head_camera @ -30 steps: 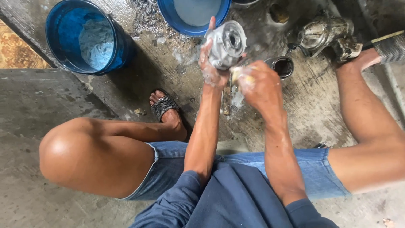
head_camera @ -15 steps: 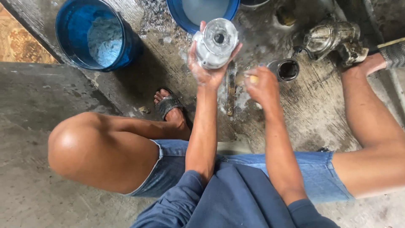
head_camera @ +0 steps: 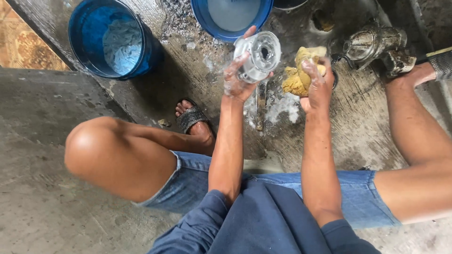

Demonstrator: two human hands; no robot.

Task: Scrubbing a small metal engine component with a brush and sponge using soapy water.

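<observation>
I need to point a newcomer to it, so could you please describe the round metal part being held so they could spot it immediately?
Start at the blue basin at the top edge. Just below it, the left hand holds up the metal part. Unlike the soft yellow sponge in the right hand beside it, it is silvery, round and hollow-centred.

The round metal part (head_camera: 258, 56) is pale silver-grey with a dark hole at its centre, and the sponge (head_camera: 301, 70) beside it is mustard yellow. The bucket (head_camera: 110, 40) is deep blue with whitish water inside, and the basin (head_camera: 230, 16) is blue, holding pale grey water. The shorts (head_camera: 188, 181) are faded blue denim, the shirt (head_camera: 263, 226) navy. The sandal (head_camera: 190, 117) is dark with a woven grey strap. The concrete floor (head_camera: 42, 141) is mottled grey, flecked with white foam (head_camera: 282, 103).
</observation>
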